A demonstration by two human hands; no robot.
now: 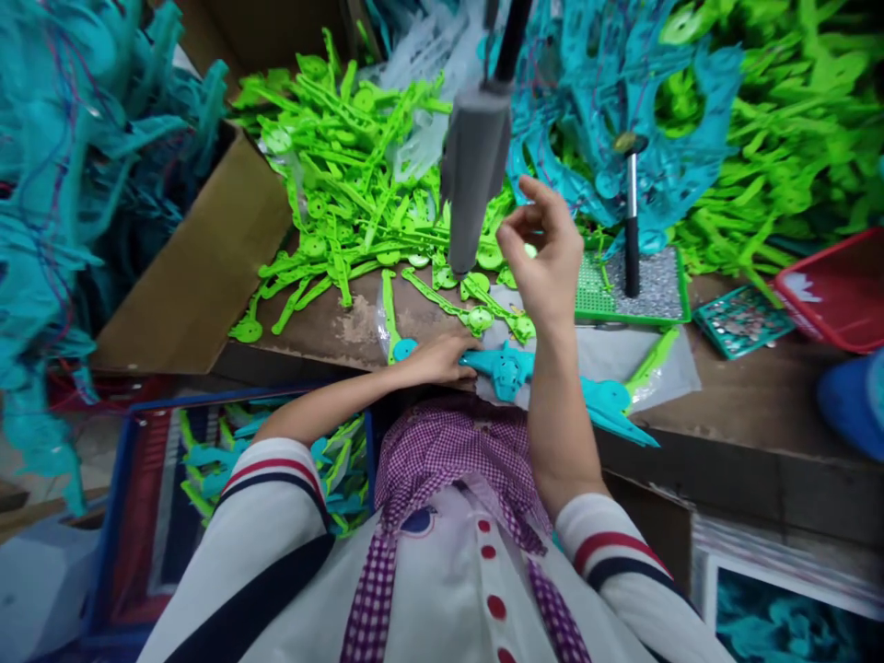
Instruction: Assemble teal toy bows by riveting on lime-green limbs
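Note:
My left hand (pixel 438 357) lies on the wooden bench (pixel 746 405) at its front edge, fingers pressed on a teal plastic piece (pixel 507 368) that has a green strip (pixel 389 308) joined to it. My right hand (pixel 545 253) is raised above the bench, beside a grey hanging tool (pixel 475 175). Its thumb and fingers are curled into a pinch, and whatever they hold is too small to make out. Loose green plastic strips (pixel 345 203) are heaped just beyond both hands.
A cardboard box (pixel 200 267) stands at the left. Teal plastic parts (pixel 622 120) and more green ones (pixel 794 129) pile up behind. A green tray with small metal bits (pixel 649 290), a smaller teal tray (pixel 742 320) and a red bin (pixel 839 285) sit at right. A blue crate (pixel 124 516) holds parts below.

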